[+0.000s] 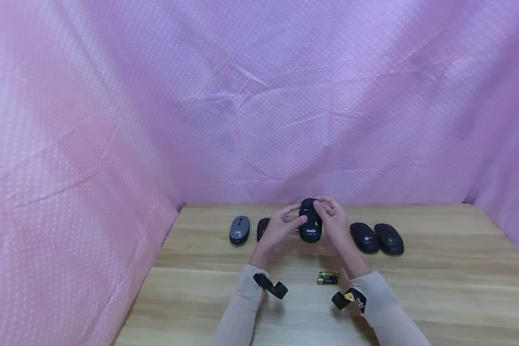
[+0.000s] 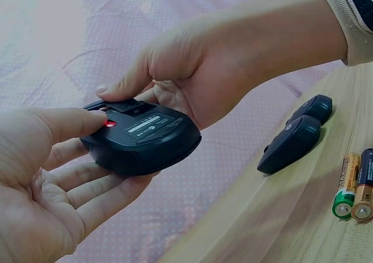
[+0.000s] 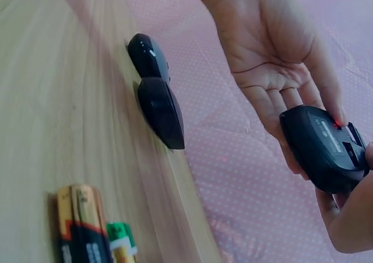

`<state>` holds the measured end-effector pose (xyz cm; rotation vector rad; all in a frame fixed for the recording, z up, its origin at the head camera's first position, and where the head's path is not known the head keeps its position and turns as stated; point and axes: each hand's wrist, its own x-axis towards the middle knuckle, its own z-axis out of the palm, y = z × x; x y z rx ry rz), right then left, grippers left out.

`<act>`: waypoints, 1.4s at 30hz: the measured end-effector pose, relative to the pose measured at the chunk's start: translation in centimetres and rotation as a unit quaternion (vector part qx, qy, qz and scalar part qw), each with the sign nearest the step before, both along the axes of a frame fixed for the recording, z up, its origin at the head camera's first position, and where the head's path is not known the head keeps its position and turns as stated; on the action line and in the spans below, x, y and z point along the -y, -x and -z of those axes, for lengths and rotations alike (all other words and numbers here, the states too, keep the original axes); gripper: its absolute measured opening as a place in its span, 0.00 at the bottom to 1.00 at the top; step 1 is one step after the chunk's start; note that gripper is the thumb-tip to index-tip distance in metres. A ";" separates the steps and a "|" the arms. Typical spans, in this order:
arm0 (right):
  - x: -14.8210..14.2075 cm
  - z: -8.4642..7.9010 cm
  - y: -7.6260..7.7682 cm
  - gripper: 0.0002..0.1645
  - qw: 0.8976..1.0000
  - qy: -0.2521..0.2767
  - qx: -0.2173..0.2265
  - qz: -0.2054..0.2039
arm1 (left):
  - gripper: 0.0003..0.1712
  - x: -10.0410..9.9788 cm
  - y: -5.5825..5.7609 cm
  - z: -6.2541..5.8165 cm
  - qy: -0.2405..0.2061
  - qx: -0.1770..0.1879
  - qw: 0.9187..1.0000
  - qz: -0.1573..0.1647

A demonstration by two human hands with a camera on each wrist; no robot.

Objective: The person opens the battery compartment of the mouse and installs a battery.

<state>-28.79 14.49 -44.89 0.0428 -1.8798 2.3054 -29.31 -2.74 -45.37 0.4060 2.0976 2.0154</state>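
A black computer mouse (image 1: pixel 310 231) is held above the table with its underside up. My left hand (image 1: pixel 280 225) grips it from the left, thumb beside the glowing red sensor light (image 2: pixel 111 123) and fingers beneath. On the other side my right hand (image 1: pixel 335 221) pinches the mouse near its far end, thumb on a black battery cover (image 2: pixel 125 105). The cover sits raised over the open battery slot in the left wrist view. Two AA batteries (image 1: pixel 327 278) lie side by side on the table, nearer than the hands.
A grey mouse (image 1: pixel 240 229) stands on the wooden table (image 1: pixel 190 288) at the left. Beside it a dark mouse (image 1: pixel 262 227) is partly hidden by my left hand. Two black mice (image 1: pixel 364 238) sit together on the right. Pink dotted cloth (image 1: pixel 259 120) hangs behind.
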 end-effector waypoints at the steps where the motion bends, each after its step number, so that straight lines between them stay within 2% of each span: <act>1: 0.1 0.0 0.0 0.20 1.000 -0.009 -0.008 0.002 | 0.28 0.0 0.0 0.0 -0.005 0.004 1.000 -0.003; 6: 0.4 0.2 0.0 0.16 0.997 -0.056 -0.045 0.012 | 0.28 0.2 -0.1 0.1 -0.017 0.018 1.000 -0.012; 11: 0.5 0.4 -0.2 0.16 0.995 -0.073 -0.061 0.011 | 0.28 0.3 -0.2 0.1 -0.013 0.016 1.000 -0.009; 16: 0.4 0.4 -0.3 0.19 0.994 -0.095 -0.045 -0.008 | 0.28 0.6 -0.2 0.1 -0.011 0.003 1.000 -0.009; 23: 0.1 0.1 -0.5 0.27 0.987 -0.152 0.014 -0.042 | 0.27 1.1 -0.4 -0.2 -0.006 -0.009 1.000 -0.015; 27: -0.1 -0.1 -0.6 0.31 0.986 -0.146 0.038 -0.065 | 0.28 1.3 -0.4 -0.5 -0.002 -0.009 1.000 -0.013; 31: -0.2 -0.3 -0.6 0.32 0.985 -0.145 0.048 -0.077 | 0.28 1.3 -0.3 -0.6 0.000 -0.014 1.000 -0.006; 42: -0.4 -0.5 -0.5 0.31 0.983 -0.155 0.039 -0.087 | 0.28 1.3 -0.2 -0.8 -0.002 -0.015 1.000 0.000</act>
